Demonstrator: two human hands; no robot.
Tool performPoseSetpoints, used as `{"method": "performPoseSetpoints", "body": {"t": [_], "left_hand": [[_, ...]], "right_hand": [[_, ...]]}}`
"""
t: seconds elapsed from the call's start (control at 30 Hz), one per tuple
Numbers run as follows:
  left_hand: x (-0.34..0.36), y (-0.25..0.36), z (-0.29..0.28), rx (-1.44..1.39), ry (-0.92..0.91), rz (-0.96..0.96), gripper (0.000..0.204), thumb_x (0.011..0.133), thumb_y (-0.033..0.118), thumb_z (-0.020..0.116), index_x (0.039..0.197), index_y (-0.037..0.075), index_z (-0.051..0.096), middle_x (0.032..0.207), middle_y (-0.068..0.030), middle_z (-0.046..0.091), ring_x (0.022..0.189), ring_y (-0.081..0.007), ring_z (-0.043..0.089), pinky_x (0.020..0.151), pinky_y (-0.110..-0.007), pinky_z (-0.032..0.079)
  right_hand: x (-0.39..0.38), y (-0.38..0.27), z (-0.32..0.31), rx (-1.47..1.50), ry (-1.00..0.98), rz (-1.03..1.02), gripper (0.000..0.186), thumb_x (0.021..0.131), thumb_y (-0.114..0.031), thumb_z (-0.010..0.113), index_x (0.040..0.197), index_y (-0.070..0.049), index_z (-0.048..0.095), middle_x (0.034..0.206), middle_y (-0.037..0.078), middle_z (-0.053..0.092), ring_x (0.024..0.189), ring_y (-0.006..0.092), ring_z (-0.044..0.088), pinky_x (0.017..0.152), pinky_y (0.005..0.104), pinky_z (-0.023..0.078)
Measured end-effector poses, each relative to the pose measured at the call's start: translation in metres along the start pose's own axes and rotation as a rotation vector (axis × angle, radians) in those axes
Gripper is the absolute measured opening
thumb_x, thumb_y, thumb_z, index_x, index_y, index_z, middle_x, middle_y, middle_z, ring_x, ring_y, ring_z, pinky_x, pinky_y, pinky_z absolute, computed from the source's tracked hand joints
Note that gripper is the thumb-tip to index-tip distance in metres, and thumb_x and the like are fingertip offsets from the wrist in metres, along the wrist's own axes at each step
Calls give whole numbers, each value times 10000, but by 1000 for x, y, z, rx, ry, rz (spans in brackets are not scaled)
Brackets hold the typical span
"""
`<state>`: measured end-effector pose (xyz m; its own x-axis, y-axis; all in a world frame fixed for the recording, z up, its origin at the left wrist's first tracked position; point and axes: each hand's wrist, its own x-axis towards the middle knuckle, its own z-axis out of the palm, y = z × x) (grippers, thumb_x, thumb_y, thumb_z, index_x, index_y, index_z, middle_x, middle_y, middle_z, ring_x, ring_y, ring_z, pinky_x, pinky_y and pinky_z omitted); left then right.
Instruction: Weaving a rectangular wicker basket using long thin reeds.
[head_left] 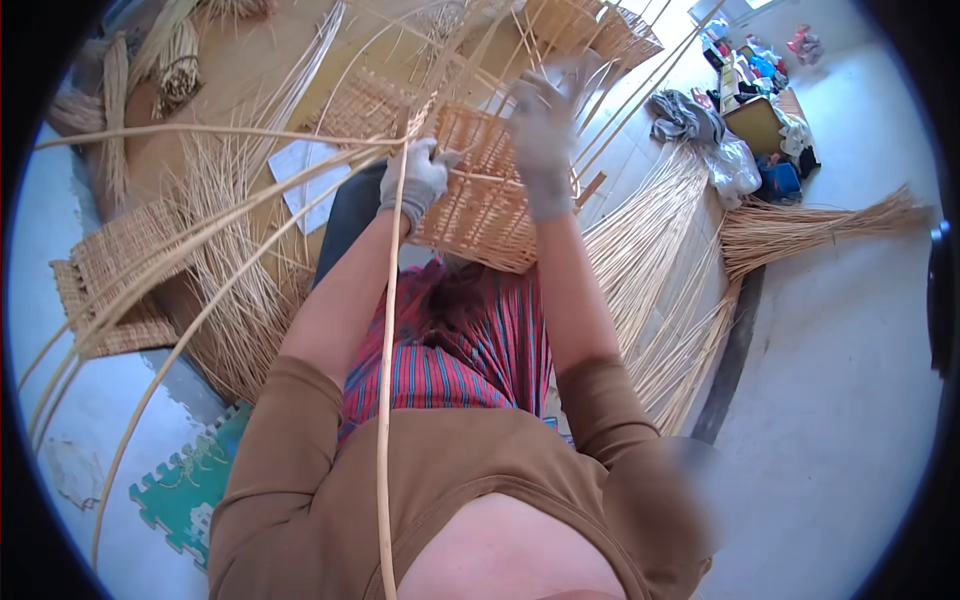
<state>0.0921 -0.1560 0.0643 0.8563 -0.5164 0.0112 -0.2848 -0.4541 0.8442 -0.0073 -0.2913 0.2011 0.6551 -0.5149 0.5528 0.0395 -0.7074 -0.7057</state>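
Observation:
A half-woven wicker basket (476, 215) sits above my lap, its uncut strands fanning out left, up and to the right. My left hand (418, 180), in a pale work glove, is closed on the basket's left edge where the strands gather. One long wicker strand (387, 380) runs from there down past my chest. At the basket's right side is my right hand (543, 140), gloved too and raised near the upright strands. Motion smears its fingers, so their grip does not show. A striped red and blue cloth (440, 375) covers my lap.
Loose wicker (230, 300) and woven pieces (140, 240) lie at the left, near a green foam mat (190, 480). More wicker bundles (660, 240) spread over the floor at the right. Behind them stands a box (755, 125) with clothes and bags.

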Motion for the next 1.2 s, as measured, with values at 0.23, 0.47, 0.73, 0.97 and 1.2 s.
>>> {"method": "performPoseSetpoints", "body": {"t": [0.23, 0.47, 0.73, 0.97, 1.2], "left_hand": [[-18, 64, -19, -543, -178, -152, 317, 906, 264, 746, 926, 68, 498, 729, -49, 613, 483, -113, 603, 401, -247, 474], [-24, 86, -14, -483, 12, -132, 292, 905, 189, 739, 928, 65, 476, 703, -43, 610, 482, -138, 642, 378, -274, 499], [-26, 133, 5, 128, -565, 61, 361, 937, 354, 663, 1069, 22, 612, 862, -105, 705, 767, -224, 717, 740, -348, 547], [-10, 121, 37, -63, -496, -124, 503, 998, 455, 534, 1057, -30, 651, 826, -151, 703, 576, -195, 712, 540, -319, 552], [-17, 116, 32, 79, -450, -80, 445, 933, 513, 597, 933, 80, 700, 693, -94, 730, 694, -208, 730, 749, -346, 536]], "right_hand": [[-109, 43, -60, 813, 367, 597, 162, 1037, -219, 539, 1119, -91, 481, 814, 82, 656, 886, 205, 706, 504, 242, 493], [-111, -3, -60, 601, 189, 473, 132, 1038, -169, 527, 1046, -45, 575, 921, 81, 699, 678, 116, 628, 559, 254, 506], [-132, 68, -114, 844, 492, 788, 184, 931, -78, 692, 1056, -115, 562, 966, 39, 694, 887, 125, 677, 569, 228, 465], [26, 37, -62, -380, 196, -157, 554, 937, -90, 619, 1455, -112, 422, 1346, 156, 565, 1120, 262, 632, 907, 348, 517], [-99, 67, -92, 526, 575, 454, 257, 1025, -189, 541, 1240, -49, 559, 887, 52, 656, 742, 119, 670, 482, 218, 465]]}}
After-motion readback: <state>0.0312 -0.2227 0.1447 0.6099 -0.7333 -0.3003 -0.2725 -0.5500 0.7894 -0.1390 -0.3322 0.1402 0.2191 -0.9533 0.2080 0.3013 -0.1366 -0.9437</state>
